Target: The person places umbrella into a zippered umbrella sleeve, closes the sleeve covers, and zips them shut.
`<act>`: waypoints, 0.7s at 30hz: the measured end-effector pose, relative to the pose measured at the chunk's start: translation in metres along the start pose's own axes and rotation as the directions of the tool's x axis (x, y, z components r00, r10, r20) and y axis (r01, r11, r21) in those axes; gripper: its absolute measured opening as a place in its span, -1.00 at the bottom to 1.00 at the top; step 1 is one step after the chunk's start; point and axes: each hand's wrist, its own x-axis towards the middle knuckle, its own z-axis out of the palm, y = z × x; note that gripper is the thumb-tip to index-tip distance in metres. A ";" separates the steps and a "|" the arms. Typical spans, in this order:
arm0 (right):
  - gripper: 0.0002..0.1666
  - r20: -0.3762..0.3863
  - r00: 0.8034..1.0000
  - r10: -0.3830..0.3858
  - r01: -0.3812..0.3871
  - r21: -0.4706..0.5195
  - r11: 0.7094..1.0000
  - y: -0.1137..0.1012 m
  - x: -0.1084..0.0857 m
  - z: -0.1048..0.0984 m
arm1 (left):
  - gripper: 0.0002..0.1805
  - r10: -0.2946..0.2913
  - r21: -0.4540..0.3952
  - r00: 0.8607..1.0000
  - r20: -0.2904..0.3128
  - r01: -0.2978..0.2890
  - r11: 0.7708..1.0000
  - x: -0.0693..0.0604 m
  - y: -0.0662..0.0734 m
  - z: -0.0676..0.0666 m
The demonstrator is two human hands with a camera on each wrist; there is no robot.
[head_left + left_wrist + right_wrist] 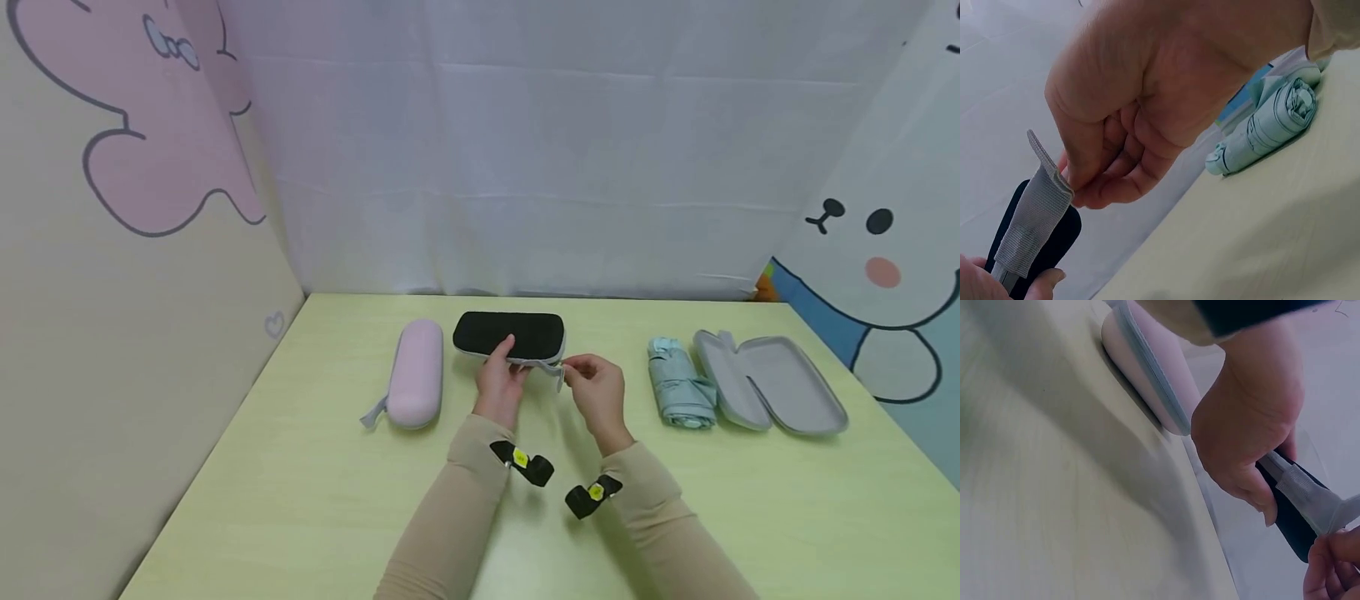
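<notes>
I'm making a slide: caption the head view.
Left hand holds a black case while the right hand pinches its grey strap.

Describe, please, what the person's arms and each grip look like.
The left sleeve and right sleeve are plain beige and long. Each carries a small black device with a yellow mark. Left grip and right grip wear no glove.

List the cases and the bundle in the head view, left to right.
Closed pink case → black case held by the left hand → rolled mint-green bundle → open gray case.
</notes>
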 end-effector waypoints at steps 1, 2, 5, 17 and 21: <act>-0.93 -0.005 1.000 -0.004 0.004 0.000 1.000 0.000 -0.001 0.001 | -0.55 0.006 -0.001 1.000 -0.005 -0.006 1.000 0.000 -0.001 0.000; -0.93 -0.009 1.000 -0.007 0.007 0.001 1.000 0.000 -0.001 0.002 | -0.55 0.012 -0.004 1.000 -0.002 -0.012 1.000 -0.001 -0.002 0.000; -0.92 -0.022 1.000 -0.013 0.014 0.014 1.000 0.001 -0.002 0.004 | -0.57 0.029 -0.009 1.000 0.002 -0.029 1.000 -0.001 -0.005 0.000; -0.92 -0.078 0.996 -0.048 0.050 0.022 0.999 -0.003 -0.008 0.012 | -0.50 0.038 -0.067 0.999 0.007 -0.038 0.997 -0.005 -0.013 0.002; -0.93 -0.089 0.993 -0.073 0.072 -0.014 0.997 -0.002 -0.010 0.013 | -0.44 0.050 -0.059 0.998 -0.025 -0.052 0.997 -0.005 -0.015 0.003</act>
